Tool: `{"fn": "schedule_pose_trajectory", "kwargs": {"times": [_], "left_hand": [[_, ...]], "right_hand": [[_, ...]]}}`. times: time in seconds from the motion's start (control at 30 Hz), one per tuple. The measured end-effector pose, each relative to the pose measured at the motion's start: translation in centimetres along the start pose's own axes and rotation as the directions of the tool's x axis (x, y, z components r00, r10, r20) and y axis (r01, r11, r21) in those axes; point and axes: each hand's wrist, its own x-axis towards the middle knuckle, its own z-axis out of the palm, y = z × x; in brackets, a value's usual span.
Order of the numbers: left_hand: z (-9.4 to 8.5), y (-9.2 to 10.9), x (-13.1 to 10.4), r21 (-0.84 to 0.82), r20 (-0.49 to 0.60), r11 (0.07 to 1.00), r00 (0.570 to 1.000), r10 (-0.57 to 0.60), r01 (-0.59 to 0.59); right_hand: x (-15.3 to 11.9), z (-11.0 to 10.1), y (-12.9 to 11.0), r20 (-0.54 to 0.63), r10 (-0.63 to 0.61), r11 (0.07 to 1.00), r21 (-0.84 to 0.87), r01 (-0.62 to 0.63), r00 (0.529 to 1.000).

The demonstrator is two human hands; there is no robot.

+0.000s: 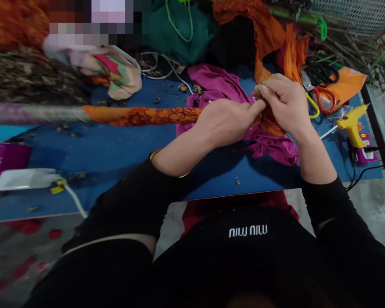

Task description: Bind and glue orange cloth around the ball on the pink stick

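A long pole (51, 113) lies level across the view, its right part wrapped in orange patterned cloth (141, 115). My left hand (226, 122) is closed round the wrapped part near its right end. Close beside it, my right hand (284, 100) pinches at the end of the orange cloth, fingertips touching my left fingers. What exactly sits between the fingertips is hidden. Orange fabric hangs below my right hand. Magenta cloth (218, 81) lies under and behind both hands.
Scissors with red handles (324, 100), black-handled scissors (327, 72) and a yellow glue gun (353, 124) lie at the right of the blue table (122, 158). A white power strip (28, 179) is at the left. Twigs (343, 42) and heaped fabrics (182, 34) line the back.
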Motion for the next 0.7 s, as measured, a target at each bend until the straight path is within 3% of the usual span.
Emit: {"fn": "schedule_pose_trajectory", "kwargs": {"times": [0.27, 0.43, 0.57, 0.7], "left_hand": [[1.1, -0.6, 0.3, 0.088, -0.123, 0.986, 0.981, 0.152, -0.142], [0.6, -0.5, 0.3, 0.072, -0.091, 0.99, 0.988, 0.126, -0.12], [-0.3, -1.0, 0.2, 0.0, -0.062, 0.997, 0.995, 0.077, -0.077], [-1.3, -2.6, -0.2, -0.237, -0.111, 0.969, 0.993, 0.039, -0.064]], "right_hand": [[-0.1, 0.4, 0.6, 0.022, 0.045, 0.997, 0.054, -0.046, 0.999], [0.1, 0.1, 1.1, -0.027, 0.062, 0.966, 0.252, -0.054, 0.998], [0.7, -1.9, 3.6, -0.158, 0.137, 0.86, 0.508, -0.039, 0.978], [1.7, -2.9, 7.5, -0.226, 0.265, 0.772, 0.632, -0.066, 0.937]]}}
